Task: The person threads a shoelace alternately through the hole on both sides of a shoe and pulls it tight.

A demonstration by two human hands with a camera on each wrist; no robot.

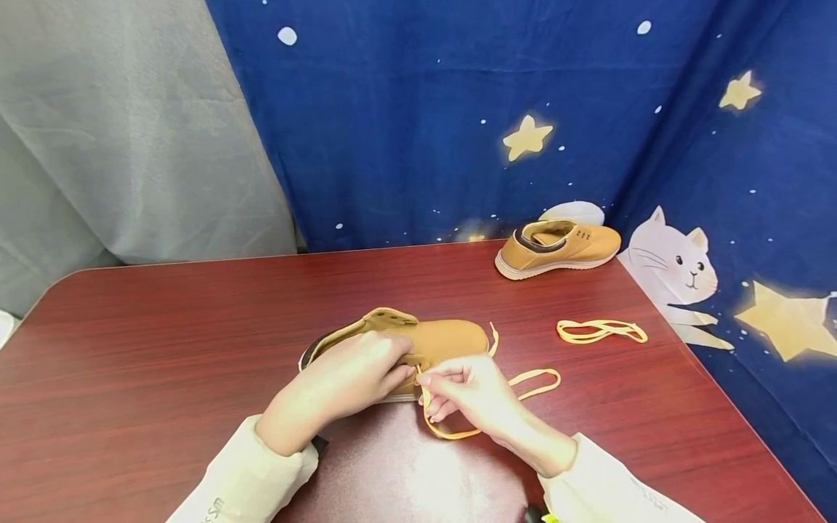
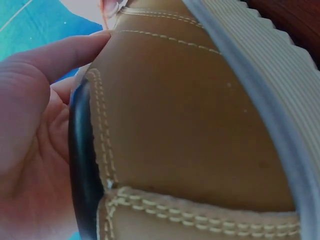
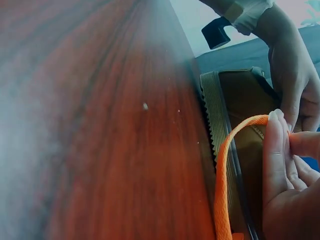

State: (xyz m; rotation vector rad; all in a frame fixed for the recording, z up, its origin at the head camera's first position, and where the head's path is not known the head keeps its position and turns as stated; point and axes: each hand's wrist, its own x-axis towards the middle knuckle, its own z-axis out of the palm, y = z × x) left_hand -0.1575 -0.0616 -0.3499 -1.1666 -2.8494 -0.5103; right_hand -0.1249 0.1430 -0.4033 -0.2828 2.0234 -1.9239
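A tan lace-up shoe point(image 1: 461, 335) with a pale ridged sole lies on the table, toe pointing right. My left hand point(image 1: 349, 374) holds its near eyelet flap; in the left wrist view the thumb presses the outside of the tan leather point(image 2: 195, 115), while the other fingers reach into the opening. Close to the left fingertips, my right hand point(image 1: 477, 392) pinches a yellow shoelace point(image 1: 451, 436) between thumb and fingers at the near eyelets. From there the lace, orange in the right wrist view point(image 3: 221, 185), loops down and trails to the right. Fingers hide the exact eyelet.
Another tan shoe point(image 1: 588, 248), with no lace in its visible eyelets, stands at the table's back right. A folded yellow shoelace point(image 1: 578, 339) lies in front of it. The reddish wooden table point(image 1: 163, 349) meets a blue starry curtain point(image 1: 405, 131) behind.
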